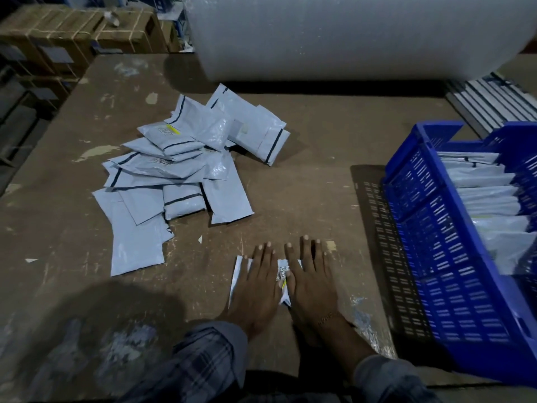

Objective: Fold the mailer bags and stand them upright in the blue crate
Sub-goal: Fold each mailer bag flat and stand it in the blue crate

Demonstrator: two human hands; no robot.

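A folded grey mailer bag [239, 274] lies flat on the brown table near the front edge. My left hand [258, 282] and my right hand [311, 279] rest side by side on top of it, palms down, fingers spread, covering most of it. A printed label shows between the two hands. A loose pile of grey mailer bags [177, 167] lies on the table to the upper left. The blue crate [430, 228] stands at the right, with several folded bags [488, 199] upright inside it.
A large roll of bubble wrap [348, 33] lies across the back of the table [305, 187]. Strapped cardboard boxes [75, 33] are stacked beyond the table's far left. Grey slats [491, 100] lie behind the crate.
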